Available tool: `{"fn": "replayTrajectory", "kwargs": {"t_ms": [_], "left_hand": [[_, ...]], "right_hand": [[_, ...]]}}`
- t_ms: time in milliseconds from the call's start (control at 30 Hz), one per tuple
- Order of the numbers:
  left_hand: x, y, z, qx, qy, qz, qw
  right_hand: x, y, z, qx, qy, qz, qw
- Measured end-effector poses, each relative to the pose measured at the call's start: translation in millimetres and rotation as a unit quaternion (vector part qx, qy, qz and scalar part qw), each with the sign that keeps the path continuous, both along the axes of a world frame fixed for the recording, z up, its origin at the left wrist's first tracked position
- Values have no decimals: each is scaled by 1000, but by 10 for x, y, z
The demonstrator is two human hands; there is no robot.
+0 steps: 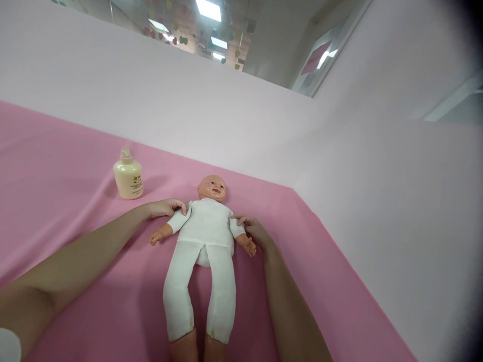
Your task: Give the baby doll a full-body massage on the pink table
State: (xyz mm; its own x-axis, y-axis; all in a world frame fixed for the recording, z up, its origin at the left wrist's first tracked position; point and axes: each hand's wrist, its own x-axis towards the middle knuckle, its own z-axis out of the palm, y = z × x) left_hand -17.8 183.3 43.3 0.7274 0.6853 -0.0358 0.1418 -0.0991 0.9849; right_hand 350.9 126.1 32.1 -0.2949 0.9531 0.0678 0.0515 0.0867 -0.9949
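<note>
Doll (206, 236) supine on pink sheet (68, 166) | left hand (168, 207), right hand (253, 229) pinching its sleeves

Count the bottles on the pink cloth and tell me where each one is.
1. A cream pump bottle stands upright on the pink cloth, up and left of the doll and beyond the left hand. No other bottle shows.

Label print on lotion bottle (129, 177) too small to read.

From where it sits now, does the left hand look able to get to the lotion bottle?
Probably yes. The left hand rests at the doll's shoulder, and the lotion bottle stands just beyond it on the pink cloth, with nothing between them.
</note>
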Motion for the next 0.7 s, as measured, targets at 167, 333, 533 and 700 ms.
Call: {"fn": "replayTrajectory", "kwargs": {"t_ms": [167, 333, 533, 700], "left_hand": [[-4, 36, -32, 3, -11, -19, 1000], [2, 77, -68, 30, 8, -22, 999], [-4, 97, -104, 40, -3, -31, 999], [-4, 94, -149, 10, -37, -12, 999]], "right_hand": [[29, 14, 0, -5, -35, -3, 999], [12, 24, 41, -9, -84, 8, 996], [48, 35, 22, -18, -117, 33, 992], [59, 69, -41, 20, -87, 23, 996]]}}
